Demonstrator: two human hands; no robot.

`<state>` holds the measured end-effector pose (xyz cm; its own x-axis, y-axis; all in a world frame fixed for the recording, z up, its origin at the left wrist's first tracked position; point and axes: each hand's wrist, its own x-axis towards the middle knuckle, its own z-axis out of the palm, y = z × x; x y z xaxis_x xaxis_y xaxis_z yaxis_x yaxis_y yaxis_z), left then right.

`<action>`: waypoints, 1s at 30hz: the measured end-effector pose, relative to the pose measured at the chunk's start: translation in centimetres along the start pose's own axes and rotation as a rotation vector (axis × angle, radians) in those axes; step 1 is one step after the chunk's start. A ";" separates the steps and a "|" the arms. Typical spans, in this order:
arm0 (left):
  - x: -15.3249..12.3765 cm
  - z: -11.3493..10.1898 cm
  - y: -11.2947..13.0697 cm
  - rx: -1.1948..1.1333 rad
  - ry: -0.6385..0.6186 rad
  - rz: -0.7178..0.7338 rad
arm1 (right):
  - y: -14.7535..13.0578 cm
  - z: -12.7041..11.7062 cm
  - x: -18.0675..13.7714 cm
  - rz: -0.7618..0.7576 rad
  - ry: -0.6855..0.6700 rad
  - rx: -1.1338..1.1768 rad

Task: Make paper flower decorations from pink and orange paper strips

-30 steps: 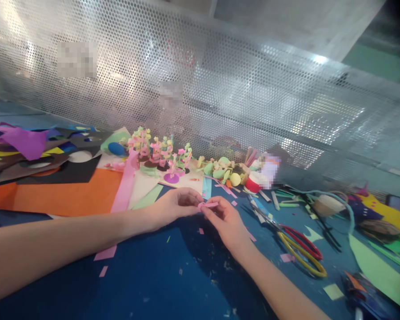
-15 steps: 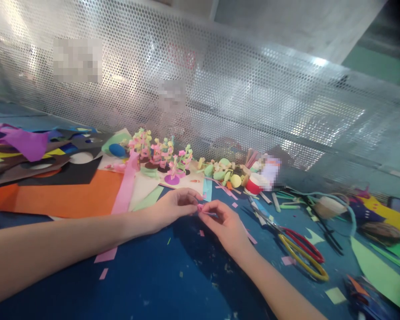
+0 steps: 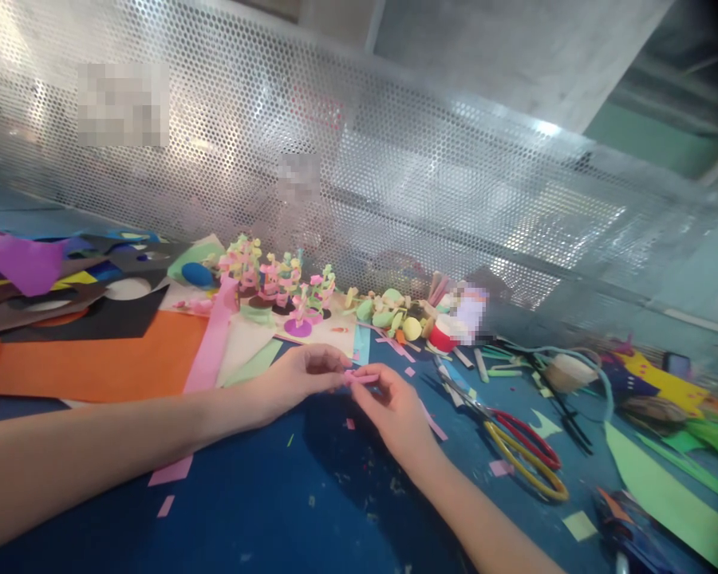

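A small pink strip [image 3: 364,378], of paper or thin foam, is pinched between my two hands above the blue table. My left hand [image 3: 311,375] grips its left end with thumb and fingertips. The right end lies between the thumb and index finger of my right hand [image 3: 392,406]. Its exact shape is partly hidden by the fingertips. Behind my hands stand several small pink, yellow and green craft trees [image 3: 299,287], one on a purple round base [image 3: 297,327]. A long pink strip [image 3: 212,335] lies beyond my left forearm.
Scissors [image 3: 523,446] with red and yellow handles lie right of my right hand. Orange sheets [image 3: 108,359] and dark sheets cover the left. A red and white roll [image 3: 444,333] stands before the perforated metal screen [image 3: 347,159]. Pink scraps [image 3: 166,506] dot the blue table [image 3: 263,510].
The view has shifted slightly, so most things sit further left. More of the pink strip now shows between my fingers, and my right index finger is raised along it.
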<state>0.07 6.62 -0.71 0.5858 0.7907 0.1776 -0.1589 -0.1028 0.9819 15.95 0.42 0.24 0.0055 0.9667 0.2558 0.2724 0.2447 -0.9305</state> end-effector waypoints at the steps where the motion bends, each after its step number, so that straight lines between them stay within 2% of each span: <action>1: 0.0 0.0 0.0 0.000 0.005 -0.001 | 0.1 0.0 0.0 0.007 -0.003 -0.003; 9: -0.4 0.0 0.7 -0.004 -0.028 0.010 | -0.3 -0.3 0.3 0.116 -0.057 0.077; 22: -0.6 0.2 1.4 0.027 -0.103 0.050 | -0.1 -0.2 0.2 0.203 -0.046 0.239; 30: -0.6 0.4 1.6 0.041 -0.064 0.018 | 0.5 -0.3 0.3 0.155 0.023 0.370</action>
<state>-0.20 5.71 0.73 0.6331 0.7483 0.1982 -0.1381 -0.1427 0.9801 16.40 0.85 -0.04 0.0419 0.9934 0.1067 -0.0986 0.1104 -0.9890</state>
